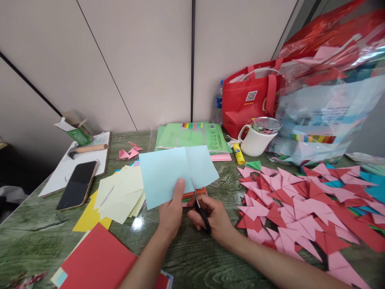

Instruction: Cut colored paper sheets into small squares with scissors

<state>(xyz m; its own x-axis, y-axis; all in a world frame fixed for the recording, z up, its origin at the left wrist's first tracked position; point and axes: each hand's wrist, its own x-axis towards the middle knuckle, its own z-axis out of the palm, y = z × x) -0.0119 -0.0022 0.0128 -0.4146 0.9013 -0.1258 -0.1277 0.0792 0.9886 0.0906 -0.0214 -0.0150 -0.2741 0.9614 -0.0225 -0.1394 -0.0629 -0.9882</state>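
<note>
A light blue sheet of paper [164, 170] with a crease down it is held up over the table. My left hand [171, 208] pinches its lower edge, thumb on the front face. In my right hand [213, 216] are black-handled scissors [202, 212], fingers closed around the handles. Their blades point up at the sheet's lower edge, near the crease, and the paper right of them hangs slightly tilted. Behind my hands, some orange paper [198, 191] shows in part. Pale yellow sheets [123, 192] lie left of the held paper.
Folded pink and red paper pieces [288, 204] cover the right side. A white mug [257, 140], glue stick [238, 153] and green paper packs [192, 136] stand or lie at the back. On the left are a phone [77, 184], a hammer [90, 149] and red paper [99, 257].
</note>
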